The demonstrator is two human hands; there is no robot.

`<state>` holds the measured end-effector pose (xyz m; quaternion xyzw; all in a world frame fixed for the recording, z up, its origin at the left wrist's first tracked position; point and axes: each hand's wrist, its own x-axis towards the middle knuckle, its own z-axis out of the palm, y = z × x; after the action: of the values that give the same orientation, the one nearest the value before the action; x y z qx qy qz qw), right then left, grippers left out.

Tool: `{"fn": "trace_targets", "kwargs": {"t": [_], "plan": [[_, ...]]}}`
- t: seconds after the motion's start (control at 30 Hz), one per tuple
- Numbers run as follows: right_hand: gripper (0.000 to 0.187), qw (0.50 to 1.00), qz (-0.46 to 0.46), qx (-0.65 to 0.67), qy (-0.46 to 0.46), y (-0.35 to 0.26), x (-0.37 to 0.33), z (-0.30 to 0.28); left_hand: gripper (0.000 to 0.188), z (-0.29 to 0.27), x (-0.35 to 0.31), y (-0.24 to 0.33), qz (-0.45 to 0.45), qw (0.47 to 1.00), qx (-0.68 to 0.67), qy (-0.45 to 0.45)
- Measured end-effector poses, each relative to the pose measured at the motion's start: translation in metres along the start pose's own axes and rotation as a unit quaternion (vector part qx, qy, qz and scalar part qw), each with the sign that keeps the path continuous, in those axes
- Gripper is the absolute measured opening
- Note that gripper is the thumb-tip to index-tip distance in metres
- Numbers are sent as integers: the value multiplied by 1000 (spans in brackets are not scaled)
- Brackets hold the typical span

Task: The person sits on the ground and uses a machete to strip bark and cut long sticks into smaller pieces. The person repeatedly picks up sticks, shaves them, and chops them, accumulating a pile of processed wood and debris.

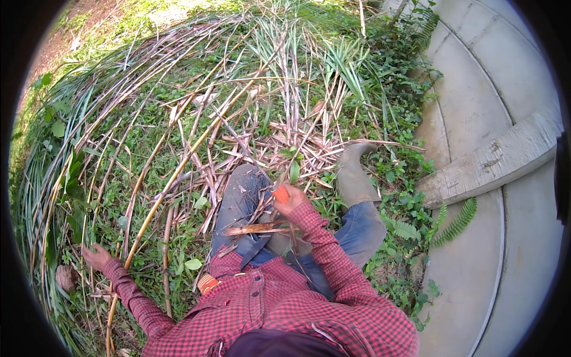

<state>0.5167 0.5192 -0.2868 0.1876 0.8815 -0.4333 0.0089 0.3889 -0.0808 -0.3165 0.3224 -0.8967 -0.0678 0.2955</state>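
Beside one knee (237, 193), right grip (291, 202) wrapped round orange handle (281, 193), left grip (96, 257) near yellow stalk (157, 208), closure unclear

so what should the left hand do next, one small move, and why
Probably draw the long yellow stalk toward the trousers: it passes close by the left hand's wrist, while the right hand grips an orange handle and a dry brown strip lies across the legs. Whether the left fingers grip anything, I can't tell.
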Motion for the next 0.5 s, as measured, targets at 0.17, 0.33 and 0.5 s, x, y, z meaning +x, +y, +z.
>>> {"fn": "trace_targets", "kwargs": {"t": [0.17,0.33,0.5], "plan": [[44,996,47,55,57,31,-40,8,42,82,-88,241,346,898,-133,-239],[47,992,79,34,93,45,-82,-17,42,128,-142,357,394,826,-53,-400],[46,988,87,34,122,54,-104,-33,41,121,-155,366,356,817,-92,-444]]}}
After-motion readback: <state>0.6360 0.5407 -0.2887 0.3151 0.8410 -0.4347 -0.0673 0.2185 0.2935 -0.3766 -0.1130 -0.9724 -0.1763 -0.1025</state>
